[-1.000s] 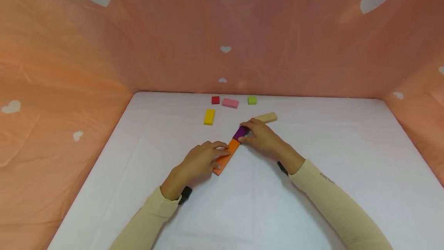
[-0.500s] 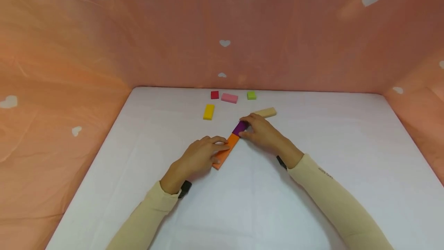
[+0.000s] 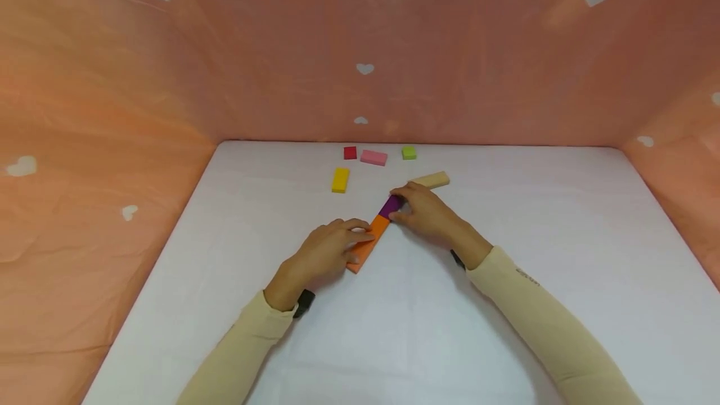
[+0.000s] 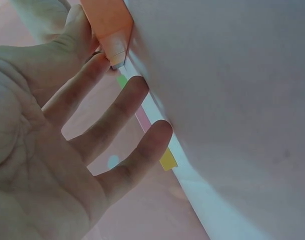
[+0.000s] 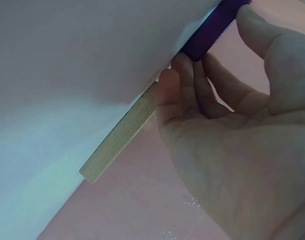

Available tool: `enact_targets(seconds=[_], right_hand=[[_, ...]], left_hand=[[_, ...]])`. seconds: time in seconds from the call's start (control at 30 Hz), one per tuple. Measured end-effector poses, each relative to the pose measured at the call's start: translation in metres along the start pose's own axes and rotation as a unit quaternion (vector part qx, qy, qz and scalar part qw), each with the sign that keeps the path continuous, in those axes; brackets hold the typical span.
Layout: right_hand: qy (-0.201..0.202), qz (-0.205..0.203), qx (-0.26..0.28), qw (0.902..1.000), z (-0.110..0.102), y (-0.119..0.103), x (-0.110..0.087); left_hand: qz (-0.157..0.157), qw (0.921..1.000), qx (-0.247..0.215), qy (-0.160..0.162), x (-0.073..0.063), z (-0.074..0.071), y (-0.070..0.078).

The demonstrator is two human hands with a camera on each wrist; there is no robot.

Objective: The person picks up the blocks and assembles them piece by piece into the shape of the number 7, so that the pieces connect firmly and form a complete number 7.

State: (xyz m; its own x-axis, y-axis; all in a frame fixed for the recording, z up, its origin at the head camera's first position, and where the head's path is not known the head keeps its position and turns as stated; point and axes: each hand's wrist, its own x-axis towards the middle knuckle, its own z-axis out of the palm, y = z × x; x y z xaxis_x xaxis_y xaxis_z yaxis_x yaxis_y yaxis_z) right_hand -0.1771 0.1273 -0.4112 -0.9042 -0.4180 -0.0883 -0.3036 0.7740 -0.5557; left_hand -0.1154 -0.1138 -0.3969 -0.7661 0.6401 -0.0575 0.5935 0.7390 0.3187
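Observation:
A long orange block lies diagonally on the white table. My left hand holds it from the left, thumb and index finger at its sides; the left wrist view shows the other fingers spread beyond the orange block. At its far end a purple block lies in line with it, end to end. My right hand pinches the purple block between thumb and fingers. Just past those fingers, a plain wooden block slants off to the right, its near end partly hidden behind the right hand.
Toward the back of the table lie a yellow block, a red block, a pink block and a light green block. Behind them and at both sides hangs an orange-pink cloth with pale hearts.
The head view has shifted slightly, moving the whole scene a little upward. Both hands keep their grip, and the blocks stay in the same arrangement.

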Motion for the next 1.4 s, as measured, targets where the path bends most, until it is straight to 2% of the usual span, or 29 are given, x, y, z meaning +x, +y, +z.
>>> enact_targets(seconds=[0.27,0.47,0.7,0.83,0.97,1.17,1.27,1.4], right_hand=[[-0.001,-0.001,0.002,1.0,-0.004,0.004,-0.002],[-0.003,0.007,0.006,1.0,-0.002,0.009,-0.004],[0.005,-0.003,0.016,0.9999,0.002,0.009,0.002],[-0.004,-0.004,0.02,0.9998,0.005,0.007,0.002],[-0.008,-0.019,0.006,0.9998,0.007,0.004,0.002],[-0.006,-0.027,-0.004,0.9996,0.001,0.004,-0.001],[-0.011,-0.036,-0.003,0.9993,-0.001,0.004,0.0],[-0.001,-0.037,-0.017,0.9992,-0.006,0.009,-0.002]], left_hand=[[-0.002,0.9999,-0.012,-0.008,0.004,-0.001,0.003],[-0.009,0.9993,-0.024,-0.029,0.009,0.002,0.004],[-0.011,0.9998,-0.015,-0.001,0.019,0.0,0.002],[-0.008,1.0,0.004,-0.004,0.024,-0.001,0.003],[-0.01,0.9993,0.009,-0.034,0.026,-0.002,0.004],[-0.027,0.9949,-0.031,-0.092,0.028,-0.007,0.008],[-0.04,0.9932,-0.032,-0.104,0.027,-0.011,0.008],[-0.038,0.9926,-0.033,-0.11,0.025,-0.014,0.009]])
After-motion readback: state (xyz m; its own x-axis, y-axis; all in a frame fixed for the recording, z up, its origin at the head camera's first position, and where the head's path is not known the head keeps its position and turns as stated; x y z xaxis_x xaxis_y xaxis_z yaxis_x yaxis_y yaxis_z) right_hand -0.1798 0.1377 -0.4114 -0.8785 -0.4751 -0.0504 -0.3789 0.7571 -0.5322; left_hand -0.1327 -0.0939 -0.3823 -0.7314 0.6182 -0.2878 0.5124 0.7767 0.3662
